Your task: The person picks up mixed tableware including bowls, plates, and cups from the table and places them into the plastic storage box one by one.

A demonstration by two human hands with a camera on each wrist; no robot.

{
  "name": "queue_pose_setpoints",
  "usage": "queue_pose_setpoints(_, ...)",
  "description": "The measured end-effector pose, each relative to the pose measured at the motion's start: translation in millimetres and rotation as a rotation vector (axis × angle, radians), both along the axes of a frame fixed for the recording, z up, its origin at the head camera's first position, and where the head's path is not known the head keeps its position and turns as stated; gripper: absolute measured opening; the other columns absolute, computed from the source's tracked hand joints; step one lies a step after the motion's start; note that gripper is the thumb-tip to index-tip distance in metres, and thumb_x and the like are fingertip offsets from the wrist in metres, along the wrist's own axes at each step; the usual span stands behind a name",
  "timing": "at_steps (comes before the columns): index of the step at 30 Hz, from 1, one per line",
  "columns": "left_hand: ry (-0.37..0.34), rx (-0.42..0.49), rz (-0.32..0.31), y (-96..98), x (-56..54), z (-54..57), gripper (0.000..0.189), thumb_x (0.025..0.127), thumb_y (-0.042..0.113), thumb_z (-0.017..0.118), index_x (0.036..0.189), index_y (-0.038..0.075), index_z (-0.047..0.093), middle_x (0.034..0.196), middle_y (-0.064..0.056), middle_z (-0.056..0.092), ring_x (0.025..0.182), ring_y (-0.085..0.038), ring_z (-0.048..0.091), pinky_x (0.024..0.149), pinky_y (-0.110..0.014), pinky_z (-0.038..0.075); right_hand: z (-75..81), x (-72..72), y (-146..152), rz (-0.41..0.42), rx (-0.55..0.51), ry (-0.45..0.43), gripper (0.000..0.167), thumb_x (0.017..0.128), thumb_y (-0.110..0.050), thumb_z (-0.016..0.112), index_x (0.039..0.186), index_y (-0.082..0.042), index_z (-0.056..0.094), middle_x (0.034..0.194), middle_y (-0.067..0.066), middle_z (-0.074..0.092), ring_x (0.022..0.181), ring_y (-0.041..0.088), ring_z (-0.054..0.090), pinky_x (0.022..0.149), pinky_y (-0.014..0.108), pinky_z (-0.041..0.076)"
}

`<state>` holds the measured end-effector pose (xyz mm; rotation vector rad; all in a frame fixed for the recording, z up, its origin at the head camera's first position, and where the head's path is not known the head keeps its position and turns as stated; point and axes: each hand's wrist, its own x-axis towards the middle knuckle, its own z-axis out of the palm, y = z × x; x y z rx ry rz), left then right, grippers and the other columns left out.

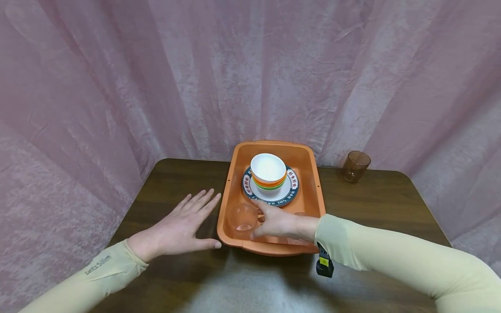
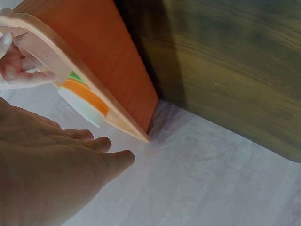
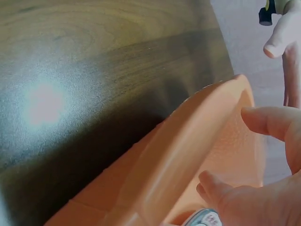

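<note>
A clear cup [image 1: 239, 216] lies in the front left corner of the orange basin [image 1: 320, 204]. My right hand [image 1: 278, 222] reaches over the basin's front right and holds this cup from its right side, thumb and fingers spread around it. In the left wrist view the fingers of the right hand [image 2: 21, 70] show against the clear wall of the cup [image 2: 44, 54]. My left hand [image 1: 182, 228] hovers left of the basin with straight, spread fingers and holds nothing. More clear plastic [image 1: 295, 241] shows partly hidden under my right wrist.
Behind my right hand, a stack of bowls [image 1: 268, 167], white on top with orange and green below, sits on a dark-rimmed plate [image 1: 292, 191] in the basin. A brown see-through cup [image 1: 356, 166] stands at the back right of the wooden table [image 1: 375, 202]. Pink curtains [image 1: 250, 69] hang behind.
</note>
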<state>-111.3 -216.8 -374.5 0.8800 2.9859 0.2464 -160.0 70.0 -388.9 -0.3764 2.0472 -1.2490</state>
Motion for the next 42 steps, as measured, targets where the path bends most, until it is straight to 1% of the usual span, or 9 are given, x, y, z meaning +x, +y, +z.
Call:
queue_pose_setpoints(4,0.0,-0.001,-0.003,3.2,-1.8,1.4,0.113,0.082,0.083,0.055,0.164,0.016,0.015,0.171,-0.009,0.015,0.157,-0.035,0.018,0.124,-0.06,0.016,9.7,3.0,7.9,0.045,0.018,0.069,0.099,0.085,-0.022,0.081,0.162,-0.025,0.02,0.162,0.006,0.034,0.148,0.027,0.037,0.121,0.048,0.034)
queue_pose_setpoints(7,-0.001,-0.002,-0.002,5.6,-3.4,3.1,0.112,0.083,0.083,0.055,0.164,0.017,0.014,0.171,-0.009,0.014,0.157,-0.034,0.017,0.125,-0.061,0.016,16.7,4.5,14.8,0.081,0.072,0.191,0.096,0.087,-0.033,0.079,0.162,-0.029,0.019,0.166,0.002,0.027,0.152,0.022,0.03,0.123,0.049,0.03)
queue_pose_setpoints(11,0.0,-0.006,0.0,7.7,-6.7,5.8,0.11,0.084,0.082,0.053,0.164,0.019,0.012,0.171,-0.01,0.014,0.158,-0.035,0.015,0.124,-0.062,0.016,26.2,5.6,25.1,0.129,0.176,0.4,0.094,0.09,-0.045,0.074,0.163,-0.034,0.015,0.169,-0.006,0.019,0.154,0.016,0.023,0.124,0.048,0.027)
queue_pose_setpoints(17,0.006,-0.01,0.018,10.9,-13.1,11.6,0.104,0.087,0.082,0.048,0.164,0.025,0.007,0.171,-0.009,0.012,0.158,-0.034,0.013,0.125,-0.062,0.013,38.5,7.5,41.8,0.176,0.292,0.666,0.095,0.092,-0.053,0.069,0.164,-0.029,0.012,0.171,0.002,0.016,0.158,0.025,0.015,0.124,0.054,0.024)
queue_pose_setpoints(21,0.026,-0.023,0.028,14.1,-18.6,15.4,0.101,0.088,0.083,0.044,0.164,0.027,0.008,0.172,-0.008,0.011,0.159,-0.033,0.012,0.125,-0.062,0.013,44.3,10.8,54.3,0.178,0.398,0.833,0.093,0.092,-0.062,0.064,0.164,-0.027,0.016,0.171,0.009,0.016,0.159,0.032,0.009,0.126,0.057,0.016)
queue_pose_setpoints(25,0.044,-0.034,0.037,17.3,-23.8,18.8,0.099,0.089,0.083,0.041,0.164,0.028,0.009,0.172,-0.007,0.01,0.159,-0.032,0.01,0.125,-0.063,0.011,46.5,13.9,67.7,0.175,0.503,0.964,0.091,0.092,-0.07,0.056,0.163,-0.028,0.018,0.171,0.008,0.014,0.159,0.034,0.005,0.127,0.058,0.006)
queue_pose_setpoints(32,0.047,-0.054,0.046,26.8,-31.0,24.7,0.093,0.09,0.084,0.036,0.163,0.031,0.012,0.172,-0.004,0.007,0.16,-0.031,0.007,0.125,-0.063,0.007,44.9,22.1,90.8,0.147,0.602,1.084,0.085,0.093,-0.075,0.047,0.162,-0.031,0.023,0.172,0.004,0.012,0.159,0.035,0.003,0.125,0.063,0.003)
queue_pose_setpoints(38,0.039,-0.073,0.031,34.5,-34.3,25.3,0.09,0.092,0.083,0.034,0.163,0.031,0.016,0.172,-0.003,0.005,0.159,-0.031,0.007,0.124,-0.064,0.008,41.8,27.1,105.5,0.119,0.647,1.079,0.081,0.094,-0.075,0.044,0.161,-0.037,0.019,0.172,0.001,0.007,0.159,0.036,0.002,0.124,0.063,0.005)
queue_pose_setpoints(42,0.032,-0.079,0.018,40.2,-36.5,25.7,0.087,0.093,0.081,0.033,0.163,0.033,0.013,0.172,-0.002,0.005,0.16,-0.031,0.007,0.125,-0.064,0.007,41.4,28.9,113.5,0.098,0.65,1.058,0.079,0.096,-0.073,0.044,0.161,-0.038,0.019,0.172,0.005,0.01,0.159,0.038,0.003,0.124,0.062,0.005)
